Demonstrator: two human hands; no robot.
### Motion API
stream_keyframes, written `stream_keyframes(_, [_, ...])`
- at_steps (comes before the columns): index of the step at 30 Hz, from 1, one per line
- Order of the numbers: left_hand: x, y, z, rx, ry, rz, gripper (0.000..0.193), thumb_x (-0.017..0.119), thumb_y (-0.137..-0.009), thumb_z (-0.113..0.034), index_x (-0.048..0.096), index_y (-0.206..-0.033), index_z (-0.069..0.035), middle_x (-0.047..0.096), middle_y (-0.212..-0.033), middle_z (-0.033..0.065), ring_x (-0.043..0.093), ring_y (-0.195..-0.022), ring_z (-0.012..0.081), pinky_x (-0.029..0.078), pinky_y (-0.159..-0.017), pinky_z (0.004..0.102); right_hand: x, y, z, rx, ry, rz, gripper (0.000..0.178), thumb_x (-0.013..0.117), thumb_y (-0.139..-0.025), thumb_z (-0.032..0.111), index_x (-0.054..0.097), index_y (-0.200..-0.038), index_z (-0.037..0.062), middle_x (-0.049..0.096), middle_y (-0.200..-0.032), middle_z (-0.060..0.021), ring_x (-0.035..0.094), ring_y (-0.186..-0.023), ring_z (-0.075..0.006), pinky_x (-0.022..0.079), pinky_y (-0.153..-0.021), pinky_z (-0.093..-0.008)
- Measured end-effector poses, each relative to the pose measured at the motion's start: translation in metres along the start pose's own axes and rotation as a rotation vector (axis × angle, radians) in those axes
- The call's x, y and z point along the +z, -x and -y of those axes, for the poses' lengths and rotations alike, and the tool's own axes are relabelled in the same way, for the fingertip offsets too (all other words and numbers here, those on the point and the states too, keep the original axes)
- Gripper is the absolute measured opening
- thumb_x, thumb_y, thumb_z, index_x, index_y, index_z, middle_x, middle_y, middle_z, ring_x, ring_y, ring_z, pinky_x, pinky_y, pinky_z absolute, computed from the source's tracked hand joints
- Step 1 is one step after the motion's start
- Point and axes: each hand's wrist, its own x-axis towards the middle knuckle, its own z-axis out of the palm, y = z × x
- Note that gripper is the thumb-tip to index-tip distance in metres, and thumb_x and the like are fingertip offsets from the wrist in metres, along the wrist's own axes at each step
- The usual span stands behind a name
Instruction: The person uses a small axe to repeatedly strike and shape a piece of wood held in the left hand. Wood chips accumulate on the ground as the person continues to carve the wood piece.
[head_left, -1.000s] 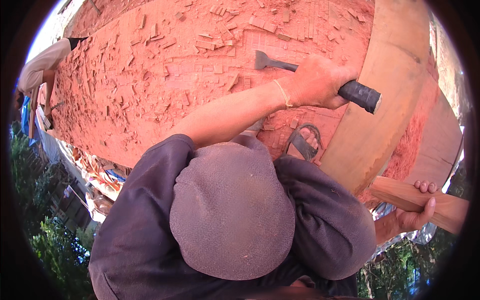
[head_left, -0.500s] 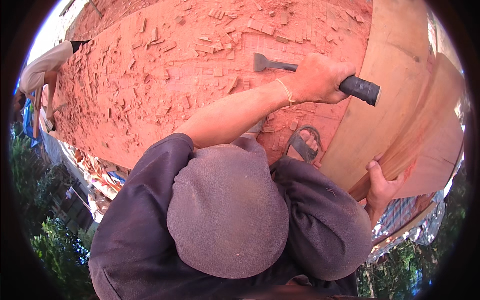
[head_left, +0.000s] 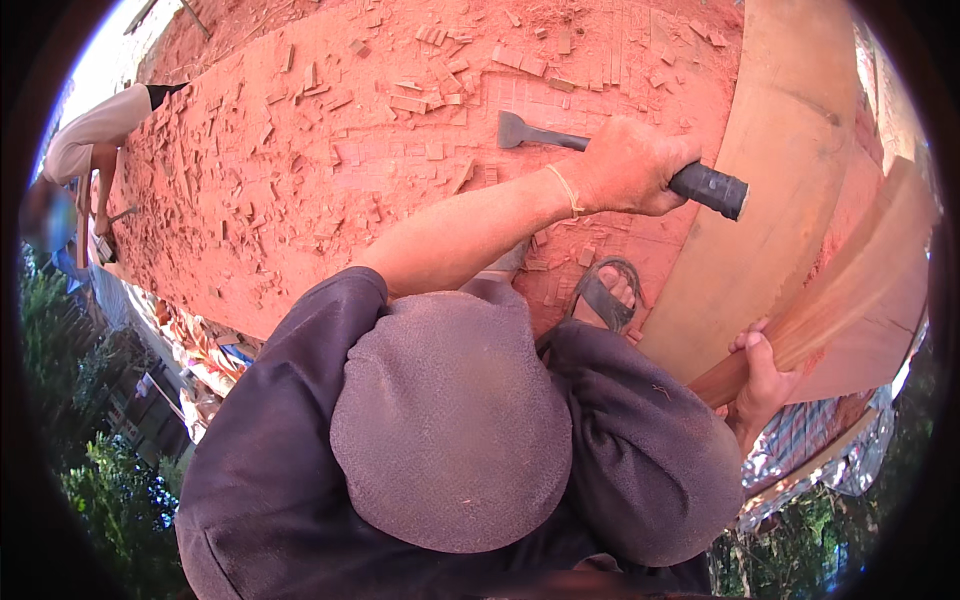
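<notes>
My left hand (head_left: 632,165) is closed around a chisel (head_left: 712,190). Its dark-wrapped handle sticks out to the right, and the wide metal blade points left over a reddish carved wood surface (head_left: 380,180). Whether the blade touches the wood, I cannot tell. At the right, my right hand (head_left: 765,378) grips the narrow end of a wooden mallet (head_left: 845,285), shaped like a flared paddle. Its broad end rises toward the upper right, blurred by motion, apart from the chisel handle.
Loose wood chips (head_left: 410,100) and red dust cover the carved surface. A smooth pale board (head_left: 780,130) runs along its right side. My sandalled foot (head_left: 610,292) rests on the wood below the chisel. Another person (head_left: 100,135) bends over the far left edge, holding tools.
The mallet's broad end has swung upward to the right. The chisel and my left hand have shifted slightly left and down.
</notes>
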Motion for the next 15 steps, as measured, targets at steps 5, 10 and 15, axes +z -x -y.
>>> stream_keyframes(5, [-0.007,0.005,0.002,0.037,0.070,-0.001,0.025,0.079,-0.076,-0.027,0.061,-0.087,-0.014,0.063,-0.065,0.0112,0.067,-0.062,0.0356,0.052,-0.054,0.0470,0.038,-0.002,0.011,-0.265,-0.343,-0.207,0.021,0.067,-0.084,0.002,0.059,-0.104,-0.0027,0.062,-0.087,-0.0081,0.062,-0.073,-0.0178,0.053,-0.068,-0.0314])
stream_keyframes(10, [-0.002,0.004,0.004,0.035,0.029,-0.005,0.025,0.079,-0.075,-0.026,0.061,-0.088,-0.013,0.063,-0.065,0.0117,0.067,-0.062,0.0359,0.052,-0.054,0.0472,0.061,-0.004,-0.027,-0.241,0.352,0.012,0.029,0.070,-0.082,0.002,0.059,-0.109,-0.0039,0.064,-0.086,-0.0086,0.063,-0.074,-0.0190,0.053,-0.070,-0.0318])
stream_keyframes(15, [0.007,0.003,0.003,0.009,-0.010,0.010,0.026,0.078,-0.076,-0.027,0.060,-0.088,-0.013,0.063,-0.065,0.0126,0.067,-0.062,0.0362,0.051,-0.054,0.0479,0.015,-0.011,0.015,-0.108,-0.249,-0.135,0.030,0.065,-0.087,0.007,0.056,-0.115,-0.0004,0.062,-0.100,-0.0078,0.061,-0.083,-0.0173,0.054,-0.075,-0.0341])
